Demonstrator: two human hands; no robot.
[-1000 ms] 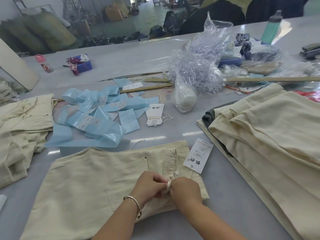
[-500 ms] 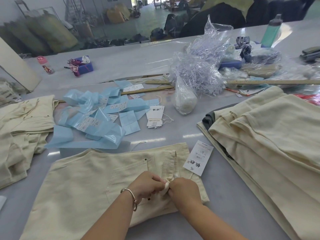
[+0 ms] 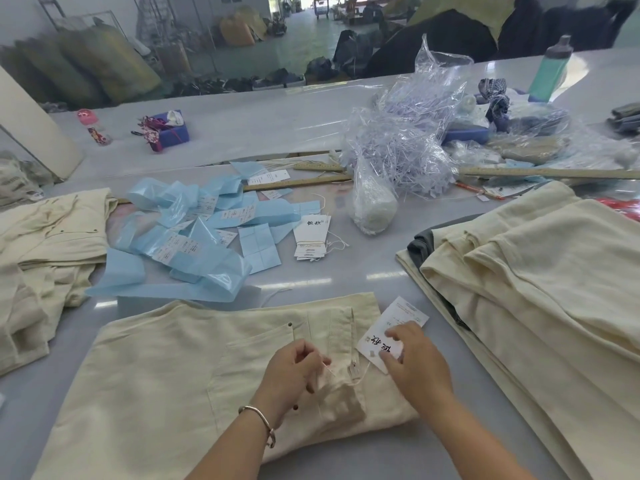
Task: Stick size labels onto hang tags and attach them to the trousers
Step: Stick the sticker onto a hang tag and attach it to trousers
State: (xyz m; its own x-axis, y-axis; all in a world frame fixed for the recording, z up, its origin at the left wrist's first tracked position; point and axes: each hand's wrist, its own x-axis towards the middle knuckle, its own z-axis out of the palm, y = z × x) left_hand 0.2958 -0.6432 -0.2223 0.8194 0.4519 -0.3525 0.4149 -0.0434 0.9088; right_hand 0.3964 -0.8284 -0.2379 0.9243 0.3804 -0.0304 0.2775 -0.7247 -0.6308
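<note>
Right at the near edge of the tabletop (image 3: 346,268), a pair of cream trousers (image 3: 180,368) lies flat, waistband toward the right. A white hang tag (image 3: 388,327) with black characters rests partly on the waistband and partly on the bare surface, joined by a thin string (image 3: 360,374) to the belt loop area. The right hand (image 3: 414,362) has thumb and fingers closed on the lower end of the tag. The left hand (image 3: 294,367), a silver bangle (image 3: 259,422) on its wrist, pinches the other end of the string over the bunched fabric. The two hands sit apart, with the loop between them.

Further back, a small stack of hang tags (image 3: 311,239) bound with string lies just beside a heap of pale blue label backing strips (image 3: 183,244), some with white size labels (image 3: 239,213) on them. To the right, a folded pile of cream trousers (image 3: 530,282) rises, and to the left another rumpled cream pile (image 3: 41,258). Behind, a clear bag of plastic tag fasteners (image 3: 401,147) spills open, a wooden ruler (image 3: 298,183) lies near it, and a teal bottle (image 3: 550,72) stands far right.
</note>
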